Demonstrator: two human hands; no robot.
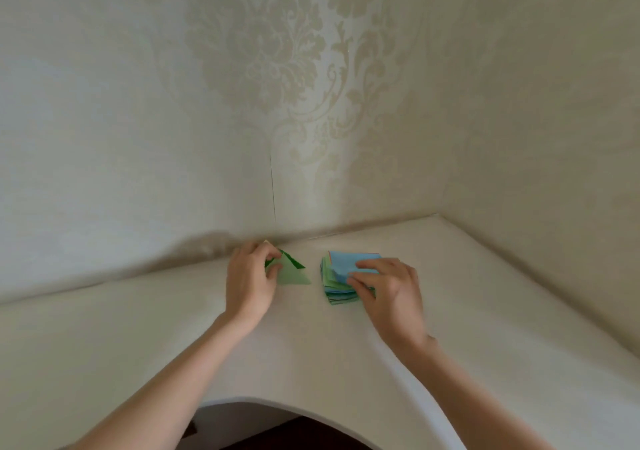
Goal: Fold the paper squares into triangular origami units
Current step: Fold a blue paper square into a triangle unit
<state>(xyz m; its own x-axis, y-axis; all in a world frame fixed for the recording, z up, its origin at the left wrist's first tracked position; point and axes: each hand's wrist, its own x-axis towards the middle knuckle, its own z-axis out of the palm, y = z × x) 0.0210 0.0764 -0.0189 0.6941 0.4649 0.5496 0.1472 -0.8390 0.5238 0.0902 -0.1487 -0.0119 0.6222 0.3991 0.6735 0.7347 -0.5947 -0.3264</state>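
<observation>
Two hands at work on paper, centre of the frame, on a pale counter (pixel 346 345) against patterned wallpaper (pixel 277 68).

The left hand (pixel 247 278) pinches a folded green triangle (pixel 292 273) at its left edge, thumb and fingers curled on the paper, the piece lying on the counter just left of centre. Just right of centre, the right hand (pixel 384 285) rests on a stack of paper squares (pixel 337 285), its fingers pinching the blue top sheet (pixel 349 262) and lifting its near edge. Triangle and stack lie near each other, not touching.
</observation>
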